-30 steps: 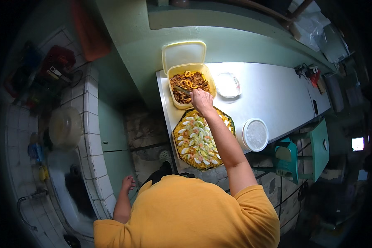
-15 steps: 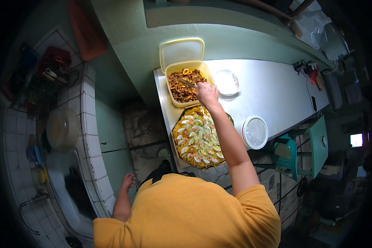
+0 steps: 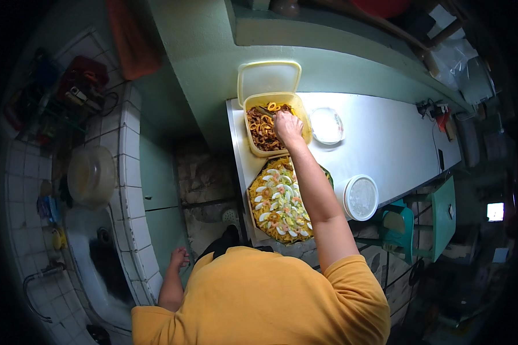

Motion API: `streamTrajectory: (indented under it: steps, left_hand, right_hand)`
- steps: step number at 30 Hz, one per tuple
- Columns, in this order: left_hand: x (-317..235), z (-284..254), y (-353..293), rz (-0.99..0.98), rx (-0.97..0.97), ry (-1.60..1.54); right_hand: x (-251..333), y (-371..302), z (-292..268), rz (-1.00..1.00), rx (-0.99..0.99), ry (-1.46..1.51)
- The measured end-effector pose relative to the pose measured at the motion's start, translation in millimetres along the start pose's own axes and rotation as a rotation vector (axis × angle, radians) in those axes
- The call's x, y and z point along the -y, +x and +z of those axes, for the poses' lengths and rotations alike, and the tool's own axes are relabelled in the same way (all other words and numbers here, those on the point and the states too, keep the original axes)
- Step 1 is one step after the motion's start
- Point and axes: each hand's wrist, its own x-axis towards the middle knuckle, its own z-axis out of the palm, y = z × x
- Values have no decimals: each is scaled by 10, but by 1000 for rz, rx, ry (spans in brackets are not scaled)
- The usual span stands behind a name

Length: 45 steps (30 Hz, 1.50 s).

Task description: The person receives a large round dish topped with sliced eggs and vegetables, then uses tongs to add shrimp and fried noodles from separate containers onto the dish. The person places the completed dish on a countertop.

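My right hand (image 3: 288, 127) reaches over a yellow plastic food container (image 3: 276, 153), its fingers closed round a slim metal utensil (image 3: 263, 110). The utensil's working end is in the food, so its exact kind does not show. Dark brown saucy pieces and orange-yellow rings (image 3: 263, 137) fill the container, whose lid (image 3: 269, 80) stands raised behind it. Just nearer lies a tray of yellow noodles (image 3: 276, 221) topped with egg wedges, shrimp and chopped greens, partly covered by my right forearm. Low at my side hangs my left hand (image 3: 180, 257), empty, fingers loosely bent.
On the white table (image 3: 391, 132) are a small white lidded tub (image 3: 327, 126) and a round white-lidded bucket (image 3: 361, 197). A green plastic chair (image 3: 406, 224) stands at the right. To my left runs a tiled counter (image 3: 133, 184) with a sink (image 3: 77, 230).
My right hand has gone deeper into the container, and less of the utensil shows. The whole view has shifted slightly. My left hand stays low at my side.
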Motion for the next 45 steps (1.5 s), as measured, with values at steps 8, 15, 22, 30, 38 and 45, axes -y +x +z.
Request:
streamTrajectory:
  steps: [8, 15, 22, 30, 38, 45]
  left_hand:
    - [-41, -64, 12, 26, 9, 0]
    - [-296, 27, 81, 75, 14, 75]
    - [-557, 198, -9, 121, 46, 148]
    - [-645, 290, -85, 149, 63, 189]
    - [-465, 252, -73, 152, 45, 131]
    - [-301, 163, -52, 108, 26, 59]
  right_hand:
    - [-426, -472, -372, 116, -134, 293]
    - [-1158, -1731, -611, 122, -193, 614]
    - [-1678, -3088, -226, 224, -15, 731]
    - [-1663, -3250, -200, 216, -65, 521]
    - [-1412, -2169, -581, -66, -394, 771]
    - [-979, -1143, -302, -167, -163, -15]
